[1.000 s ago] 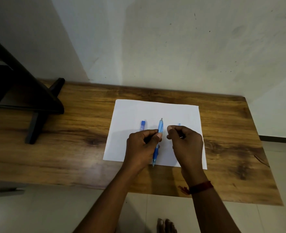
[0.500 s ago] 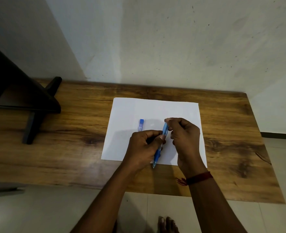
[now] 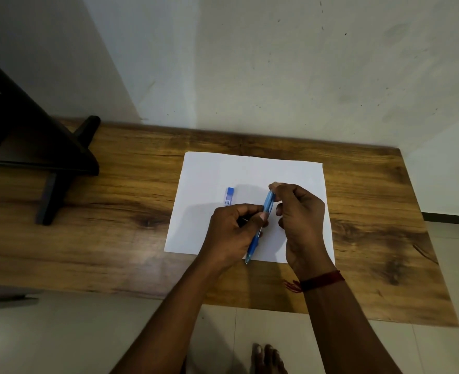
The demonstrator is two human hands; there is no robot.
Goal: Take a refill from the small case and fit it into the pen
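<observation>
Fingers of the left hand (image 3: 231, 233) stay curled round the lower barrel of the blue pen (image 3: 260, 228), thumb pressed against its side, so the pen is held tilted over the white sheet of paper (image 3: 250, 168) with its tip pointing back toward the person, past the sheet's near edge. To the left of that grip, just beyond the knuckles, the small blue lead case (image 3: 229, 197) lies flat on the paper, untouched. What has changed lies to the right: the right hand (image 3: 301, 220), a second ago pinching something small beside the pen, has come over to the pen's far end and now pinches it between thumb and forefinger, the other fingers loosely bent. Judging by that, the work has passed to the pen's top end, with both hands now on one thing. Room is generous: bare wooden table (image 3: 115, 211) spreads far left of the grip up to the dark stand (image 3: 47, 157), and more table lies right of the right hand before the edge drops to the floor.
</observation>
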